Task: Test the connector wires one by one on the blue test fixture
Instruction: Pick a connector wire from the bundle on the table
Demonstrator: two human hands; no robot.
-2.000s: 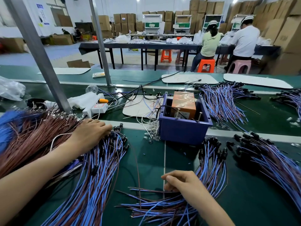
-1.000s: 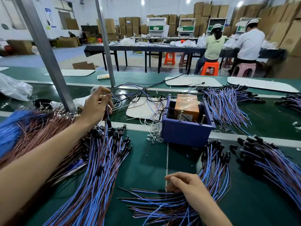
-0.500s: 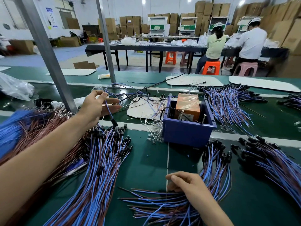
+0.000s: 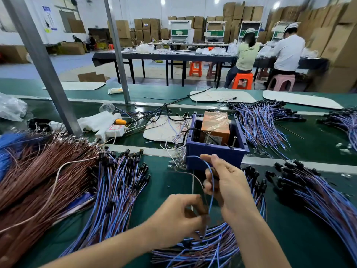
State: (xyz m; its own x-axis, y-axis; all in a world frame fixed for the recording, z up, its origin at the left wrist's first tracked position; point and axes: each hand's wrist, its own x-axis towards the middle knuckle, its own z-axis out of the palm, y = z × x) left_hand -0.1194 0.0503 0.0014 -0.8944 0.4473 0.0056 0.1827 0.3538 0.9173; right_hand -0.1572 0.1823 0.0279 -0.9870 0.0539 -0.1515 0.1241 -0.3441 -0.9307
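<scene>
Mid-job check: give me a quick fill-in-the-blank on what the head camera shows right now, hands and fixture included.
1. The left hand and the right hand both hold one connector wire, whose looping strand is coloured ____.
2. The block inside the blue test fixture is coloured ____.
3. At the far table, the person in the white shirt sits on a ____ stool.

Missing words: blue; orange; pink.

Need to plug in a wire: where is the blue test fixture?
Head view, centre: the blue test fixture sits just beyond the right hand, holding an orange box.
</scene>
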